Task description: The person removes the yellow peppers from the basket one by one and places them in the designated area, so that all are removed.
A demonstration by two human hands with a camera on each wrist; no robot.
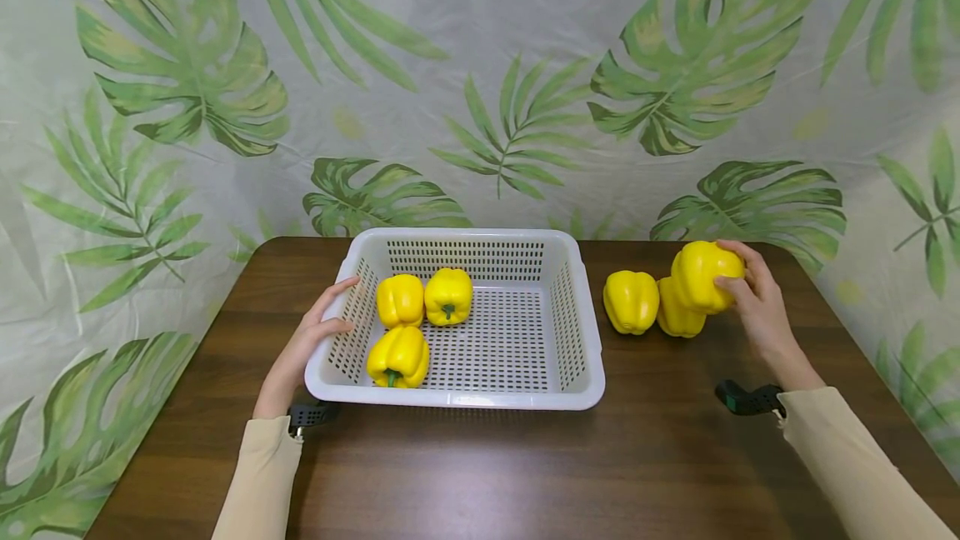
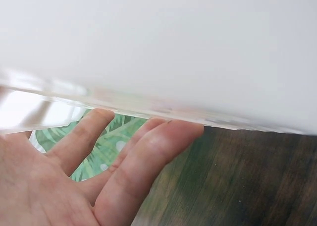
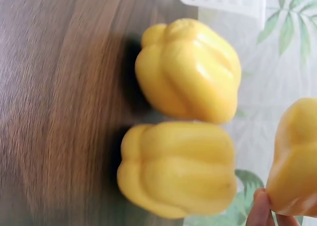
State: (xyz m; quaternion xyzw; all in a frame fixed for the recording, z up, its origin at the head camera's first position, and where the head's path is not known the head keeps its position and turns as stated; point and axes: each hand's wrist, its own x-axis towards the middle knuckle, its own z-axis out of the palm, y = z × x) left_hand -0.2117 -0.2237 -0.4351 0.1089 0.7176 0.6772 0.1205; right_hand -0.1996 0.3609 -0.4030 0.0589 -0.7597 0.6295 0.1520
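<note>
My right hand [image 1: 767,311] grips a yellow bell pepper [image 1: 705,277], raised over the right side of the table. In the head view it partly covers a second pepper [image 1: 680,312]. Beside that one, nearer the basket, rests another pepper [image 1: 632,302]. The right wrist view shows the held pepper [image 3: 297,161] with fingertips at its lower edge. My left hand [image 1: 303,348] touches the left rim of a white perforated plastic basket [image 1: 450,398], its fingers extended. Inside, toward the left, sit three yellow peppers: one at the front [image 1: 399,357], two behind [image 1: 401,300] [image 1: 448,297].
The dark brown wooden table [image 1: 480,473] reaches back to a hanging curtain [image 1: 517,23] printed with green leaves. A black strap with a small device [image 1: 750,398] is on the right wrist, another black band [image 1: 311,415] on the left.
</note>
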